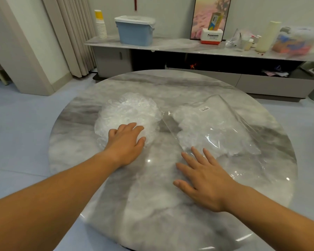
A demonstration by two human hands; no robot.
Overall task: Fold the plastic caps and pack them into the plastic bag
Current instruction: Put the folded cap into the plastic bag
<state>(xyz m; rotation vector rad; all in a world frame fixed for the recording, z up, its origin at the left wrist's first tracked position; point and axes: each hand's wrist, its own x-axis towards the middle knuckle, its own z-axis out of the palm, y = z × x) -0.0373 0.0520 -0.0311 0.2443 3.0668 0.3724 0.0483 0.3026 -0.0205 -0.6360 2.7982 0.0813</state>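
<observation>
A heap of crinkled clear plastic caps lies on the left middle of the round marble table. My left hand rests on the heap's near edge, fingers lightly bent and spread. To the right lies a clear plastic bag with a small barcode label, holding several white crumpled caps. My right hand lies flat, fingers straight and spread, at the bag's near left corner, fingertips touching the film.
Behind the table runs a low marble-topped cabinet with a blue lidded box, stacked paper cups, a Panasonic carton and bottles and bags at the right. Curtains hang at the left.
</observation>
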